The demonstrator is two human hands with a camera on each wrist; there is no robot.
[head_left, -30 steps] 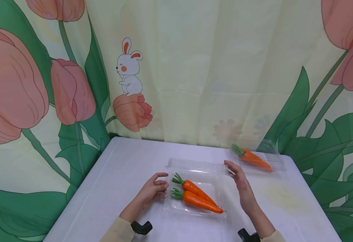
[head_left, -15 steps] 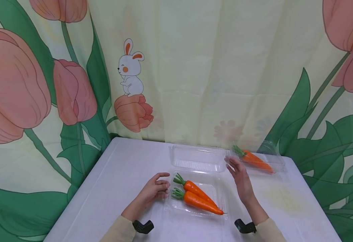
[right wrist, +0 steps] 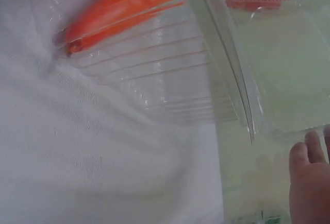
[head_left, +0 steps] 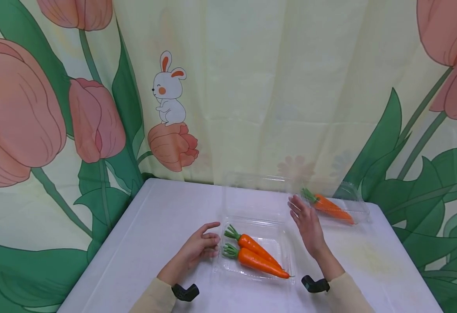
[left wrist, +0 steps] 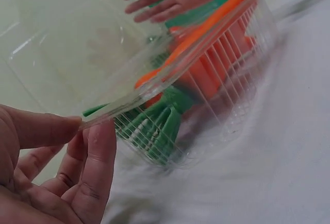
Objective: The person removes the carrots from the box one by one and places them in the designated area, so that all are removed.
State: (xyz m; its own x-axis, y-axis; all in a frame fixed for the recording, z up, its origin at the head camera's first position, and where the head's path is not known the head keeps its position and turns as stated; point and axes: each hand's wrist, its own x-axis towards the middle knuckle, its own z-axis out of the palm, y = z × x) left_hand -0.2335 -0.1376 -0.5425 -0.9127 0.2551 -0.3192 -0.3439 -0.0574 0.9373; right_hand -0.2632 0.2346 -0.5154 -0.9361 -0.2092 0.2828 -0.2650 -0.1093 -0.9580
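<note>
A clear plastic clamshell box [head_left: 278, 243] stands at the table's middle, its lid [head_left: 257, 195] raised at the far side. Inside lie two orange carrots with green tops, a rear carrot [head_left: 256, 247] and a front carrot [head_left: 261, 263]. My left hand [head_left: 202, 245] is at the box's left side. In the left wrist view the left hand [left wrist: 62, 165] pinches the rim, thumb above and fingers below. My right hand [head_left: 307, 224] is by the lid's right edge, fingers extended. In the right wrist view the right hand [right wrist: 309, 183] has its fingertips right at the lid's edge.
Behind my right hand, a second clear plastic box [head_left: 357, 202] holds another carrot [head_left: 331, 209] at the table's far right. A white cloth [head_left: 173, 204] covers the table. A curtain [head_left: 248, 87] printed with tulips and a rabbit hangs just behind it.
The lid has swung up and away from me. My right hand has shifted slightly left and up with the lid's edge, its fingers straighter now. My left hand has barely moved.
</note>
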